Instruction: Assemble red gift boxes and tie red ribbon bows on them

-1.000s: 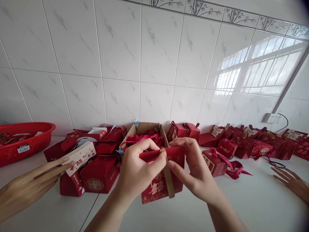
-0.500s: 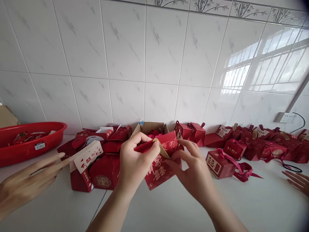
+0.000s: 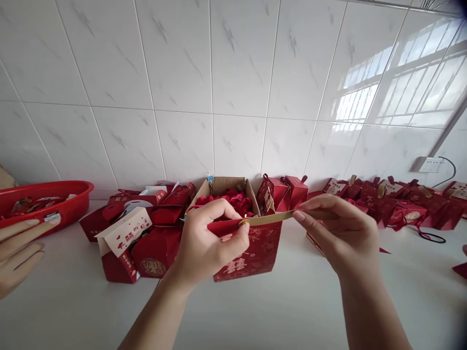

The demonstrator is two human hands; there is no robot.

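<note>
A red gift box [image 3: 255,253] with printed characters hangs in front of me, above the white table. My left hand [image 3: 211,238] pinches its top edge, thumb and fingers closed at a small gold piece. From that spot a gold ribbon [image 3: 270,219] runs to the right, stretched nearly flat. My right hand [image 3: 335,231] grips the ribbon between thumb and fingers, away from the box. Behind the box stands an open cardboard box [image 3: 228,184] holding dark pink ribbons [image 3: 237,198].
Several red boxes [image 3: 155,255] crowd the left, near a red basin [image 3: 78,201] holding packets. More red boxes [image 3: 412,204] line the right by the tiled wall. Another person's hand [image 3: 18,253] is at the left edge; part of another shows at the right.
My right hand has moved right, drawing the gold ribbon out straight. The red box now hangs more level. The other person's hand at left has shifted away toward the basin.
</note>
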